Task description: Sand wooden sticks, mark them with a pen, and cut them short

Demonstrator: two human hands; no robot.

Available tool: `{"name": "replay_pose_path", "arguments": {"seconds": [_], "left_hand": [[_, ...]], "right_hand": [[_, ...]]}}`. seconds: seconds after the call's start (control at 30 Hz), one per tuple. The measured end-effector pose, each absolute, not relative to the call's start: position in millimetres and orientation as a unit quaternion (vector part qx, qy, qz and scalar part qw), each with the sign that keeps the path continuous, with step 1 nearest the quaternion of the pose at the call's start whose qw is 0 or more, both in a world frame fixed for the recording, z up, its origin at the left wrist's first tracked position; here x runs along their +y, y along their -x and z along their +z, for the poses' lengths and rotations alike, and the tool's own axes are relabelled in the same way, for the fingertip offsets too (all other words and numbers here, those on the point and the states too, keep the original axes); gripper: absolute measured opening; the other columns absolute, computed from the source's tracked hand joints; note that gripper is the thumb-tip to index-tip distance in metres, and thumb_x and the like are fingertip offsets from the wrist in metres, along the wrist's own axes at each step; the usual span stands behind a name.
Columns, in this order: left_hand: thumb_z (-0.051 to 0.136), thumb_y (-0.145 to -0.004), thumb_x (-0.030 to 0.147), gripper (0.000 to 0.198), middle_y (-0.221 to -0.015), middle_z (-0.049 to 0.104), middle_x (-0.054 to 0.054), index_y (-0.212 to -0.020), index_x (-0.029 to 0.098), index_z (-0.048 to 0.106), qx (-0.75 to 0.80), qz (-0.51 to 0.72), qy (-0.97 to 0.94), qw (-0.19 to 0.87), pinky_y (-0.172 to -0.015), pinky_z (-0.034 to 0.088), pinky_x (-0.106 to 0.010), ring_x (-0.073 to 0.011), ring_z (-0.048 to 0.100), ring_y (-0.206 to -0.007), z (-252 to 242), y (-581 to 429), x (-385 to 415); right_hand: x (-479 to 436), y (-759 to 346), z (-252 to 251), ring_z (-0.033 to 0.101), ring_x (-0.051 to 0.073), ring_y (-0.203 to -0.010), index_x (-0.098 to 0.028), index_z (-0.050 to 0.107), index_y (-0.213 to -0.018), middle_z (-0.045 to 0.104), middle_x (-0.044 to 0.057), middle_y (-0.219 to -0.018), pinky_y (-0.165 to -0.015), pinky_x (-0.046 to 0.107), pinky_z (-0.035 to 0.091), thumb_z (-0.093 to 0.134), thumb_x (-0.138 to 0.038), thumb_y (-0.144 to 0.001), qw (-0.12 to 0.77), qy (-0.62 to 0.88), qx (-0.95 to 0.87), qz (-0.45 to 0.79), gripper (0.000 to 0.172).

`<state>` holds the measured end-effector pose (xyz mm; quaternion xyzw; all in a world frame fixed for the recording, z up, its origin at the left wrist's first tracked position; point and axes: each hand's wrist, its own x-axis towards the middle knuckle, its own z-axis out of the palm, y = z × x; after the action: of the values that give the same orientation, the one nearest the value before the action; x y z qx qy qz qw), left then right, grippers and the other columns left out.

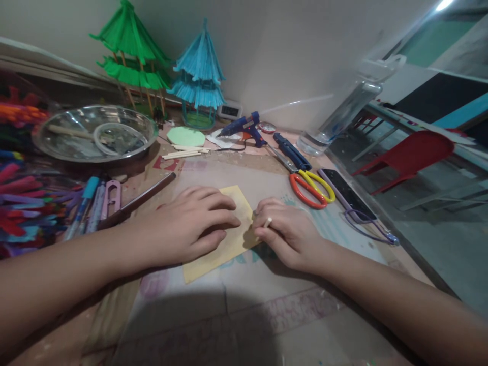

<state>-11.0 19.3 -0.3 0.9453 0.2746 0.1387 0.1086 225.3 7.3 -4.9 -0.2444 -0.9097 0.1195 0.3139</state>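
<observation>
Yellow paper (pixel 233 245) — beneath left hand (pixel 190 222)

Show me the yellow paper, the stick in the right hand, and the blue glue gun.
Yellow paper (pixel 237 241), head view: bare surface near its middle.
Stick (pixel 269 222), head view: its pale end, poking out of the right hand (pixel 286 235).
Blue glue gun (pixel 241 124), head view: the side of its body.

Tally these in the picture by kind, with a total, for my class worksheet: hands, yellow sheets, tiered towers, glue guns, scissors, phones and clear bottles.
Hands: 2 (left hand, right hand)
Yellow sheet: 1
Tiered towers: 2 (green tower, blue tower)
Glue gun: 1
Pair of scissors: 1
Phone: 1
Clear bottle: 1
Total: 9
</observation>
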Motion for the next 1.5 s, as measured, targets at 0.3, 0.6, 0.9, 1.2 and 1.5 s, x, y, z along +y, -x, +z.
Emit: {"name": "replay_pose_path", "arguments": {"seconds": [0.3,0.6,0.9,1.2,1.5], "left_hand": [[0.044,-0.094,0.027,0.030,-0.126,0.062,-0.006,-0.115,0.026,0.066,0.274,0.139,-0.946,0.104,-0.104,0.037,-0.047,-0.0252,0.052,-0.119,-1,11,20],[0.046,-0.093,0.027,0.029,-0.125,0.063,-0.005,-0.113,0.026,0.067,0.278,0.145,-0.944,0.105,-0.105,0.037,-0.047,-0.0249,0.052,-0.118,-1,11,20],[0.044,-0.094,0.027,0.030,-0.126,0.062,-0.006,-0.114,0.026,0.066,0.277,0.141,-0.945,0.103,-0.104,0.037,-0.048,-0.0257,0.052,-0.119,-1,11,20],[0.044,-0.094,0.027,0.029,-0.125,0.062,-0.006,-0.113,0.026,0.066,0.274,0.140,-0.946,0.102,-0.104,0.038,-0.047,-0.0253,0.052,-0.118,-1,11,19],[0.046,-0.092,0.026,0.030,-0.126,0.061,-0.002,-0.115,0.030,0.066,0.292,0.153,-0.937,0.116,-0.105,0.036,-0.044,-0.0242,0.052,-0.119,-2,12,20]], "right_hand": [[8,-224,-4,0.059,0.015,-0.067,-0.021,0.056,-0.078,0.067,0.001,-0.071,-0.081,0.035,0.050,0.046,-0.016,-0.096,0.322,0.235,-0.908,0.128,0.021],[6,-225,-3,0.059,0.016,-0.066,-0.021,0.056,-0.078,0.067,0.000,-0.070,-0.079,0.035,0.050,0.047,-0.016,-0.095,0.328,0.246,-0.905,0.115,0.020],[6,-223,-5,0.058,0.015,-0.064,-0.021,0.055,-0.079,0.067,0.001,-0.070,-0.079,0.036,0.050,0.046,-0.016,-0.095,0.322,0.249,-0.909,0.095,0.019],[4,-221,-4,0.057,0.015,-0.062,-0.020,0.055,-0.078,0.065,0.001,-0.067,-0.079,0.036,0.049,0.046,-0.015,-0.095,0.313,0.249,-0.910,0.105,0.020],[17,-223,-4,0.062,0.012,-0.061,-0.022,0.061,-0.081,0.067,-0.003,-0.065,-0.066,0.027,0.050,0.072,-0.047,-0.081,0.476,0.322,-0.560,0.597,0.028]]}}
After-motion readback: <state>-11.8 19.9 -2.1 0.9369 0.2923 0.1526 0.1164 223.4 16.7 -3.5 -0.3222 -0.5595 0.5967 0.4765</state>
